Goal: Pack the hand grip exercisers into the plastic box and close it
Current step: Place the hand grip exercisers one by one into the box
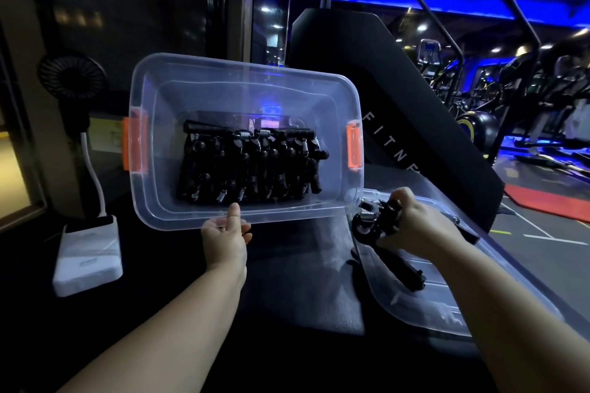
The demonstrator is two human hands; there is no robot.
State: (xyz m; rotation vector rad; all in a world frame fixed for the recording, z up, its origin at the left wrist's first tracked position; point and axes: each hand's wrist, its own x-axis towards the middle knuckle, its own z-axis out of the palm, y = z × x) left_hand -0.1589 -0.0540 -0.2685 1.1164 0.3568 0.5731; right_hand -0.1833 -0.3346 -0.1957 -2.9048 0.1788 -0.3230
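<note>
Left grip (225, 241) pinches tilted plastic box (287, 217) rim at 6 o'clock; right grip (415, 223) clutches a hand grip exerciser (372, 223). Black panel (383, 73) at 2 o'clock reads "FITNE".

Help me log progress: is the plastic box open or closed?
Open: the lid lies off the plastic box, under the right hand.

Tilted clear box (242, 68), perhaps 8 black exercisers (249, 166) inside
</note>
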